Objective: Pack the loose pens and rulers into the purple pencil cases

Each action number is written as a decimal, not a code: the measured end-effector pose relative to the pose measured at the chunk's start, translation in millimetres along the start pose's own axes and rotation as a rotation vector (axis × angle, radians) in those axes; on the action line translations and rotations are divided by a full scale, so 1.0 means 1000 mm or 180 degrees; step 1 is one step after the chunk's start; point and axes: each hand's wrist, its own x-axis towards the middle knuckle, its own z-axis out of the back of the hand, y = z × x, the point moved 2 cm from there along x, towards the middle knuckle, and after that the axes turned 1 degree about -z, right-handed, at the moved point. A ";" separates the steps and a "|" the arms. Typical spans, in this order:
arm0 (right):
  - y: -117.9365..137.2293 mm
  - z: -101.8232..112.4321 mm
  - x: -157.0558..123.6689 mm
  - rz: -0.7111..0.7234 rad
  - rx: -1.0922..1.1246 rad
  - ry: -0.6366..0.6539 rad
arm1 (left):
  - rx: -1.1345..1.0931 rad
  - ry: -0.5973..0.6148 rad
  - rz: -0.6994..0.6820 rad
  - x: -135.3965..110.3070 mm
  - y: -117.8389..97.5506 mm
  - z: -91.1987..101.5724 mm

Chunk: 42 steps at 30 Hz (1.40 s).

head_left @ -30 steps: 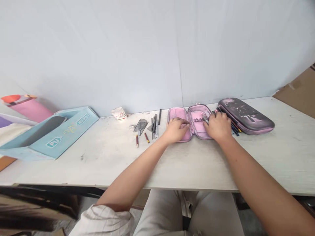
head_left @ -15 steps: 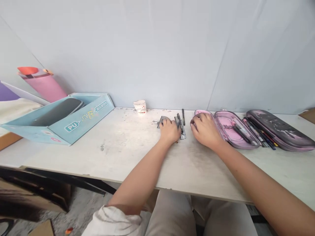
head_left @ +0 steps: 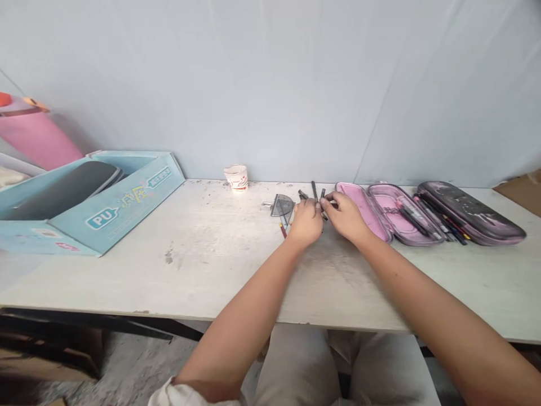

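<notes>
My left hand [head_left: 307, 221] is curled over a small group of stationery in the middle of the table, its fingertips beside those of the other hand. What lies under its fingers is hidden. My right hand [head_left: 347, 217] has thumb and fingers pinched around a dark pen [head_left: 323, 193], whose top sticks up past the fingertips. Another dark pen [head_left: 313, 189] lies just behind the hands. To the left are a clear protractor [head_left: 282, 206] and a red-and-yellow-ended pencil [head_left: 282, 229]. An open pink pencil case [head_left: 366, 217] with pens inside is just right of my right hand.
A closed black-and-pink case [head_left: 471, 211] lies at the right, several pens beside it. A white paper cup [head_left: 236, 178] stands near the wall. At the left is a light blue box [head_left: 122, 211] holding a dark grey case [head_left: 70, 189], with a pink bag [head_left: 38, 135] behind.
My right hand has moved left from beside the open case to meet my left hand, which shifted slightly right. The protractor and pencil are now uncovered. The view has turned slightly right.
</notes>
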 end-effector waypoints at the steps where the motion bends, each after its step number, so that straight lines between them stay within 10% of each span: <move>1: -0.002 0.007 -0.004 -0.0014 0.0148 -0.0079 | -0.0145 0.0026 -0.0106 -0.001 -0.005 -0.002; 13: -0.100 0.116 -0.046 -0.0261 -0.1555 -0.0890 | -0.0002 0.0540 -0.1042 -0.001 -0.111 -0.059; 21: -0.138 0.126 -0.063 -0.0791 -0.2030 -0.0341 | 0.0769 0.0932 -0.0879 0.018 -0.150 -0.111; 32: -0.142 0.126 -0.061 -0.0537 -0.2271 0.0031 | 0.0636 0.0960 -0.0906 0.020 -0.145 -0.108; 42: -0.087 0.105 -0.043 -0.0050 -0.2171 -0.0010 | 0.0209 0.0517 -0.0859 0.007 -0.085 -0.040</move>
